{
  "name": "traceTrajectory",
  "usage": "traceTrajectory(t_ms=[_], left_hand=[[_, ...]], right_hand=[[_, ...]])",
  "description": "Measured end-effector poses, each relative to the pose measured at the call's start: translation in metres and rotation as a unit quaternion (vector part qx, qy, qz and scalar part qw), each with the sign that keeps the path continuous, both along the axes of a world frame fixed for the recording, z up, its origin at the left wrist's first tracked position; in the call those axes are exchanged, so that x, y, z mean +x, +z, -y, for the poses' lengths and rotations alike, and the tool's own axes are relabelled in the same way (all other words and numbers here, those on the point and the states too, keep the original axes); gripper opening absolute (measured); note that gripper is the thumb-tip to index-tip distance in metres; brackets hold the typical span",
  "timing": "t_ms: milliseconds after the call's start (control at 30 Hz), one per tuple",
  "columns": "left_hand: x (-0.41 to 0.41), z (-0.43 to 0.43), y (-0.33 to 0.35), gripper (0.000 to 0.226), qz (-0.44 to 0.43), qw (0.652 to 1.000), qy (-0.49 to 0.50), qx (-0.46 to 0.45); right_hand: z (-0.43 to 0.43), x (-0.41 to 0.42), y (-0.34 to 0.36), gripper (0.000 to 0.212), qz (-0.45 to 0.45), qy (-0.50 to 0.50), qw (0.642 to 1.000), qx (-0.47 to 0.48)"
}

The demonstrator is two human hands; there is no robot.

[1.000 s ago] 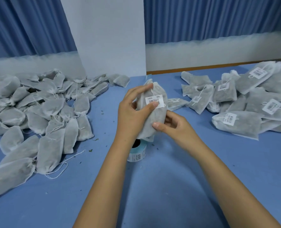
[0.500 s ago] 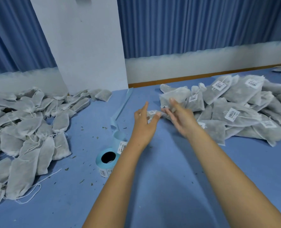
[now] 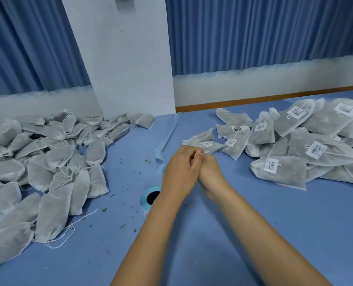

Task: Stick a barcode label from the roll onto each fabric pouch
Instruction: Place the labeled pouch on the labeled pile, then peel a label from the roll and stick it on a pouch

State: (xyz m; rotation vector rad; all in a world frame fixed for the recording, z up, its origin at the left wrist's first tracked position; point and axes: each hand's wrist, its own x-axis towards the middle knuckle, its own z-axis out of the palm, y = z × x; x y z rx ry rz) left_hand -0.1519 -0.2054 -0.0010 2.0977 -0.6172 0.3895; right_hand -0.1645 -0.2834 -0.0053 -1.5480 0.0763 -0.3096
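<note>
Right now my left hand [image 3: 179, 169] and right hand [image 3: 210, 172] meet above the middle of the blue table [image 3: 196, 244], fingers curled in and knuckles touching. Whether either pinches anything between them I cannot tell. The label roll [image 3: 149, 198] lies flat just left of my left wrist, partly hidden by it, its blue backing strip [image 3: 168, 137] trailing toward the far edge. Unlabelled fabric pouches [image 3: 53, 162] heap along the left side. Barcoded pouches [image 3: 291, 176] pile toward the far right corner, the nearest just beyond my fingertips.
</note>
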Motion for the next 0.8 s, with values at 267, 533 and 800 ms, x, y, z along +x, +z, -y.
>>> traceTrajectory(t_ms=[267,533,800], left_hand=[[0.027,-0.125,-0.017,0.036,-0.039,0.891,0.441,0.099],[0.036,-0.166,-0.061,0.033,-0.198,0.796,0.479,0.313],[0.047,-0.18,-0.074,0.04,-0.147,0.828,0.493,0.224]], right_hand=[[-0.059,-0.007,-0.001,0.019,-0.03,0.119,0.992,0.03],[-0.101,-0.008,-0.009,0.02,-0.04,0.184,0.982,-0.015],[-0.102,-0.007,-0.013,0.021,-0.051,0.193,0.979,-0.049]])
